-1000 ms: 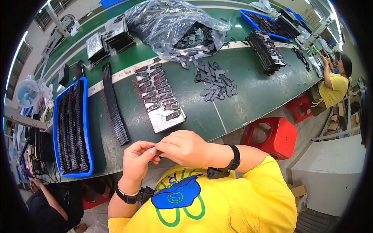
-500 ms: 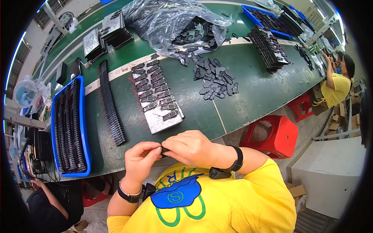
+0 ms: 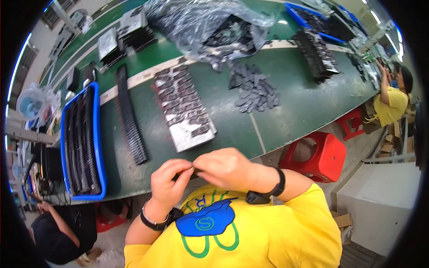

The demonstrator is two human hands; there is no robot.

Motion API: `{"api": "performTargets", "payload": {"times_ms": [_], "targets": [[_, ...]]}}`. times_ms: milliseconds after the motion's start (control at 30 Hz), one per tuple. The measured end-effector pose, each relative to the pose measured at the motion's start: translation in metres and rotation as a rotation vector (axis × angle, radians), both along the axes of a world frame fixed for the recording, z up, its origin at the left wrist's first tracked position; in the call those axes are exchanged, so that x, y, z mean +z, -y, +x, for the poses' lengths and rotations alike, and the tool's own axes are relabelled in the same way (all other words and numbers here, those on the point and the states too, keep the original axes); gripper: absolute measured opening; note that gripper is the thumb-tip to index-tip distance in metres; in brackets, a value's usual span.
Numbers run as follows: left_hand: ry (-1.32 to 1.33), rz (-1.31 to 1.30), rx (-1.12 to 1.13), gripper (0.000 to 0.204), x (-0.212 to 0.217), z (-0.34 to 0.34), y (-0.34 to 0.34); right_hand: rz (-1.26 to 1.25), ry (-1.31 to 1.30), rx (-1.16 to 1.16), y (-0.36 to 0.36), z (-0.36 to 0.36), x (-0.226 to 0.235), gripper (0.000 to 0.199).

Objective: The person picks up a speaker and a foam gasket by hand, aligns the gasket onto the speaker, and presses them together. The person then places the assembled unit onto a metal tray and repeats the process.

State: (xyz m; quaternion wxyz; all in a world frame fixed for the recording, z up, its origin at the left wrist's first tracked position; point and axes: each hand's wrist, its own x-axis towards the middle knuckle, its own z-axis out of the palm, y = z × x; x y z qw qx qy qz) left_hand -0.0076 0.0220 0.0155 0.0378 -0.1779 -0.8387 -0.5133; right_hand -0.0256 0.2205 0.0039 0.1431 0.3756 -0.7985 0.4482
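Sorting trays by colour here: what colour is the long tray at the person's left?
Blue: the long tray has a bright blue rim, seen in the head view, and holds rows of dark parts.

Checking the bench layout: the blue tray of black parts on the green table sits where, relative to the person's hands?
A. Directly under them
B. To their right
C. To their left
C: the blue tray lies on the person's left side of the green table, well apart from the left hand and right hand.

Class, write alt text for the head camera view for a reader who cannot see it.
A person in a yellow shirt pinches a small dark part between the left hand and right hand at the edge of a green table. On it lie a grey tray of dark parts, a blue bin and a plastic bag.
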Motion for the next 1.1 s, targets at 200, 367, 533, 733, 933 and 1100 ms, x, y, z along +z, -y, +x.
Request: {"api": "performTargets", "payload": {"times_ms": [200, 367, 533, 733, 933, 1100], "targets": [[0.271, 0.217, -0.035, 0.010, -0.003, -0.003, -0.002, 0.003, 0.040, -0.012, -0.008, -0.001, 0.003, 0.029], [0.451, 0.415, -0.065, 0.013, -0.012, -0.001, 0.003, -0.024, 0.174, 0.003, -0.007, 0.000, 0.004, 0.030], [0.294, 0.400, -0.106, 0.014, -0.013, 0.002, 0.004, -0.018, 0.190, -0.005, -0.005, 0.004, 0.005, 0.030], [0.104, 0.258, -0.194, 0.015, -0.008, -0.001, 0.007, -0.061, 0.157, 0.011, -0.004, 0.005, 0.004, 0.029], [0.016, 0.235, -0.251, 0.017, -0.014, -0.003, 0.010, -0.081, 0.143, 0.025, -0.005, 0.005, 0.002, 0.029], [0.016, 0.235, -0.267, 0.017, -0.014, -0.004, 0.008, -0.103, 0.160, 0.031, -0.006, 0.006, 0.001, 0.029]]}}
